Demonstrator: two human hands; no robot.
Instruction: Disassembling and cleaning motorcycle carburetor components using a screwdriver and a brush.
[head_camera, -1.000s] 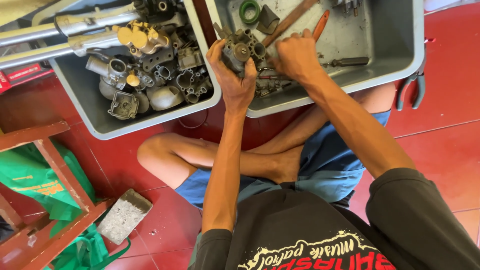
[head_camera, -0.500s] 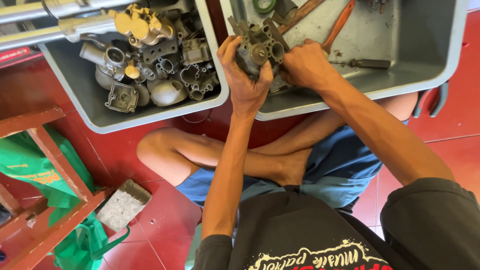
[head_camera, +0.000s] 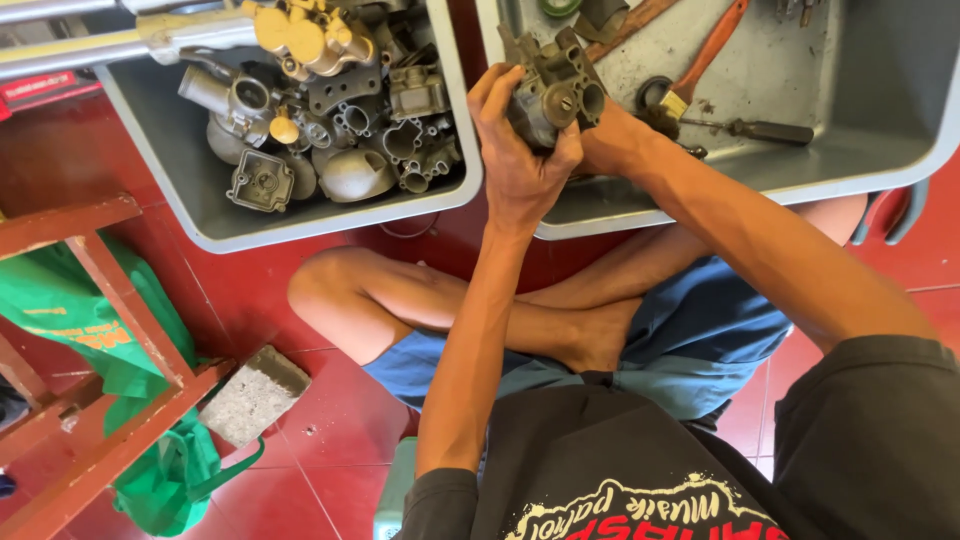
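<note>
Carburettor (head_camera: 553, 88), a grey metal body with round ports, held up over the near rim of the right-hand grey tray (head_camera: 880, 150). Head view: left hand (head_camera: 515, 160) wrapped around the lower left side of the carburettor, fingers closed on it; right hand (head_camera: 612, 140) pressed against its right side, apparently gripping too, though its fingers are mostly hidden behind the part. In the tray behind: brush with orange handle (head_camera: 712, 55), screwdriver with dark handle (head_camera: 765, 131), roll of tape (head_camera: 558, 6). Left-hand grey tray (head_camera: 300, 225) filled with loose carburettor parts (head_camera: 340, 140), with a brass-coloured part (head_camera: 305, 35) on top. Person seated cross-legged on red floor tiles (head_camera: 320, 440). At left, a red wooden frame (head_camera: 95, 330), green bag (head_camera: 130, 400) and grey concrete block (head_camera: 253, 394)
</note>
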